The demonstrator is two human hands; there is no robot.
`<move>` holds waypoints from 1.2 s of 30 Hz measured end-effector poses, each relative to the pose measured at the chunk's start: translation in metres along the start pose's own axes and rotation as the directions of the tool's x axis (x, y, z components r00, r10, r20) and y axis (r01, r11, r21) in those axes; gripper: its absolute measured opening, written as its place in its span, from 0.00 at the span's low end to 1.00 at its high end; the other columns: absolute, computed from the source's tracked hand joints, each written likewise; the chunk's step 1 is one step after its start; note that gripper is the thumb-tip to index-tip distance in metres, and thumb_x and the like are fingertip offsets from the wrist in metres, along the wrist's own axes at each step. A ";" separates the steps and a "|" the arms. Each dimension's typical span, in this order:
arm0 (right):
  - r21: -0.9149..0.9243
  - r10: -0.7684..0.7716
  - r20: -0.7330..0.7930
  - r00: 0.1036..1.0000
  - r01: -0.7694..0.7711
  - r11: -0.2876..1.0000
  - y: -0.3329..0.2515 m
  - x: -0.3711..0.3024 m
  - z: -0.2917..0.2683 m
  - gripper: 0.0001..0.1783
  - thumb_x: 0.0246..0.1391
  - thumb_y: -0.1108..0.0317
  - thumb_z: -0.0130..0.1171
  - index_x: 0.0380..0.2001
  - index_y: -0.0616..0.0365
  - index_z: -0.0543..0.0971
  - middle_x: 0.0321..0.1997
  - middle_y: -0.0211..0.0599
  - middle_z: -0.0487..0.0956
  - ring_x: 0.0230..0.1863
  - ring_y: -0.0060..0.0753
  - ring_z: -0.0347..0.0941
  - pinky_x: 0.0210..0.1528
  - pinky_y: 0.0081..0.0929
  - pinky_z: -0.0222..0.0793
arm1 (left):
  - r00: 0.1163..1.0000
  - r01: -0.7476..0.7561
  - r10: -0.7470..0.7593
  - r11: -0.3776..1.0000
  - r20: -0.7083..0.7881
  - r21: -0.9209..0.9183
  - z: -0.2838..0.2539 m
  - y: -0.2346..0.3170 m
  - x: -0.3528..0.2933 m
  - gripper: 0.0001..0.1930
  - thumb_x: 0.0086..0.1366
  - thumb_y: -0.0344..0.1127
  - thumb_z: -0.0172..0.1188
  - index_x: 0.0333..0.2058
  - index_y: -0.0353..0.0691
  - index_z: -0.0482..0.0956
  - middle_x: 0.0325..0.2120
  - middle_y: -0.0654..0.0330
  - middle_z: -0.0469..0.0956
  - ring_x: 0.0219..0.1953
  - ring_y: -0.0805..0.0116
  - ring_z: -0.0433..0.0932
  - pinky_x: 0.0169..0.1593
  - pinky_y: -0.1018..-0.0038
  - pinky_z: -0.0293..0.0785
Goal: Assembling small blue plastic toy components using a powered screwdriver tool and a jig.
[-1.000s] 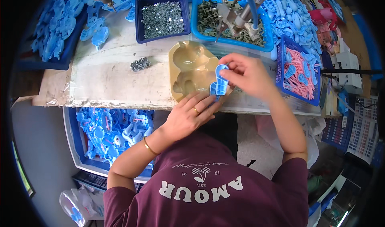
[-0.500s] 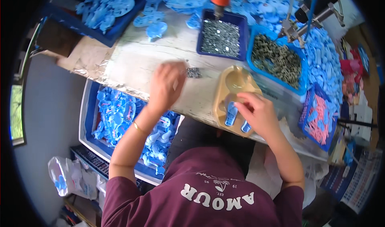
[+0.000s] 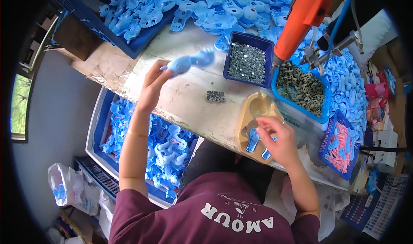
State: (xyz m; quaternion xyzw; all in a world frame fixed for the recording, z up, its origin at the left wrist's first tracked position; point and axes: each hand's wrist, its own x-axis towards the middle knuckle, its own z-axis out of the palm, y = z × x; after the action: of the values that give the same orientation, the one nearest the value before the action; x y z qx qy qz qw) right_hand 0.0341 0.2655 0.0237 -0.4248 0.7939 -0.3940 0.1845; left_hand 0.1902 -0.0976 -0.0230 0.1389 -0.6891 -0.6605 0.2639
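Out over the bench at the left, my left hand (image 3: pixel 151 88) grips a light-blue moulded plastic part (image 3: pixel 183 65) by its near end; the part's far end is smeared by motion. My right hand (image 3: pixel 279 142) is at the tan holding block (image 3: pixel 243 115), thumb and fingers bent together; whatever they may hold is too small or hidden to name. Two slim blue plastic pieces lie in the block's near end: one blue piece (image 3: pixel 252 140) shows well, the other is partly behind my fingers. A little heap of small metal parts (image 3: pixel 215 96) sits on the bench left of the block.
An orange power screwdriver (image 3: pixel 301 22) hangs at the upper right. Below it stand a navy tray of screws (image 3: pixel 228 74) and a blue tray of metal clips (image 3: pixel 275 82). Blue parts pile along the back. A purple basket (image 3: pixel 350 168) holds pink pieces; a blue-lined bin (image 3: pixel 92 130) stands below left.
My left hand has moved left from beside the small metal heap and now holds the blue plastic part. The orange screwdriver appears farther right. My right hand stays by the block.
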 end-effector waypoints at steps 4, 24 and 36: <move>0.169 -0.151 -0.093 0.984 0.166 0.972 -0.021 0.013 0.011 0.31 0.55 0.66 0.70 0.62 0.58 0.74 0.58 0.40 0.79 0.59 0.41 0.76 0.60 0.37 0.72 | 0.969 0.104 0.016 0.879 0.246 -0.465 0.027 0.027 -0.049 0.10 0.71 0.38 0.59 0.46 0.42 0.73 0.50 0.53 0.79 0.60 0.55 0.74 0.66 0.59 0.65; -0.586 -0.427 -0.066 0.902 0.312 0.748 0.026 -0.057 -0.020 0.17 0.41 0.76 0.72 0.38 0.55 0.85 0.36 0.27 0.79 0.37 0.36 0.75 0.39 0.34 0.72 | 0.917 -0.229 0.152 0.958 0.369 0.174 0.161 0.019 -0.057 0.34 0.65 0.36 0.67 0.67 0.38 0.64 0.69 0.49 0.63 0.71 0.50 0.62 0.70 0.57 0.62; -0.354 -0.053 -0.136 0.989 0.001 0.935 0.040 -0.073 -0.034 0.33 0.45 0.64 0.75 0.57 0.55 0.79 0.53 0.41 0.75 0.53 0.48 0.73 0.55 0.39 0.71 | 0.743 -0.591 0.205 0.649 0.637 0.479 0.203 0.019 -0.064 0.37 0.57 0.45 0.71 0.64 0.42 0.70 0.68 0.53 0.65 0.70 0.46 0.59 0.72 0.49 0.56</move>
State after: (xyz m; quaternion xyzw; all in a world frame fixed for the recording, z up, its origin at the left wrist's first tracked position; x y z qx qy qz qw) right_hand 0.0335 0.3541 0.0107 -0.4324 0.8571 -0.2769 0.0421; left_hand 0.1353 0.1083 -0.0137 -0.1276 -0.9321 -0.3078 0.1419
